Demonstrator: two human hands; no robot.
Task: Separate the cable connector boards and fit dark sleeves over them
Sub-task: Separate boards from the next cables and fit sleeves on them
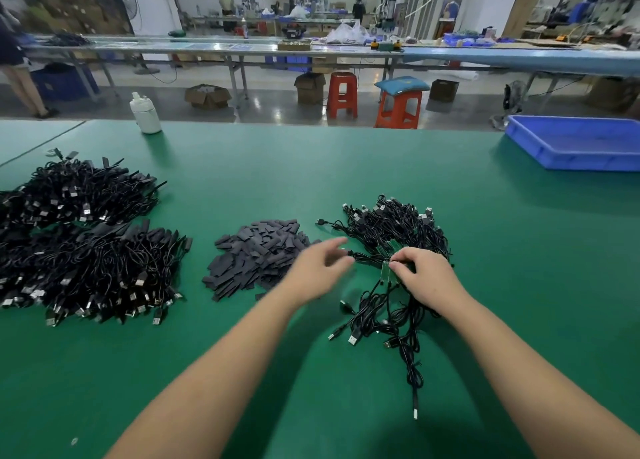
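Observation:
A strip of small green connector boards [387, 271] with black cables attached lies at the front of a tangled cable bundle [398, 226] on the green table. My right hand [426, 274] pinches the boards with curled fingers. My left hand [320, 268] hovers just left of them, blurred, fingers loosely spread and holding nothing. A heap of flat dark sleeves [258, 254] lies immediately left of my left hand. More cables from the strip [388, 323] trail toward me.
Two big piles of black cables that look sleeved [86, 244] fill the left of the table. A blue plastic tray [575, 143] stands at the far right, a white bottle [145, 112] at the far edge. Beyond are orange stools, benches and people.

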